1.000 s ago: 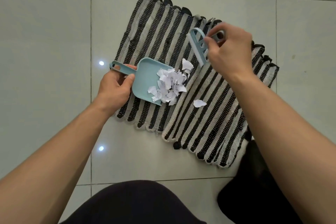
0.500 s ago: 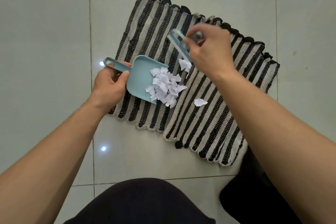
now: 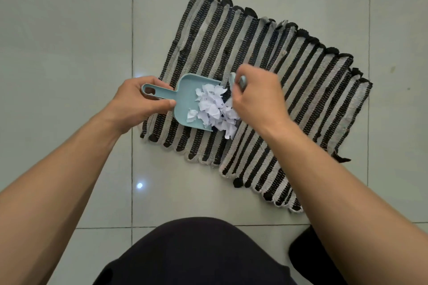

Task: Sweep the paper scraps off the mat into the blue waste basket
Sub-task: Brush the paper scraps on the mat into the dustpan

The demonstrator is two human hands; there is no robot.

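Note:
A black-and-beige striped mat (image 3: pixel 301 76) lies on the tiled floor. My left hand (image 3: pixel 139 99) grips the handle of a light blue dustpan (image 3: pixel 185 97) that rests on the mat's near left part. A heap of white paper scraps (image 3: pixel 213 109) fills the pan's mouth and spills over its lip onto the mat. My right hand (image 3: pixel 257 95) is closed around a small light blue brush (image 3: pixel 238 80), pressed against the heap's right side; most of the brush is hidden under the hand. No blue waste basket is in view.
Pale grey floor tiles (image 3: pixel 69 41) surround the mat on all sides. My dark-clothed knees (image 3: pixel 203 254) fill the bottom centre, and a dark shape (image 3: pixel 308 257) sits at the lower right.
My right hand swept the brush down and left to the dustpan's mouth. The two loose scraps on the mat are now gathered into the heap. The view also shifted.

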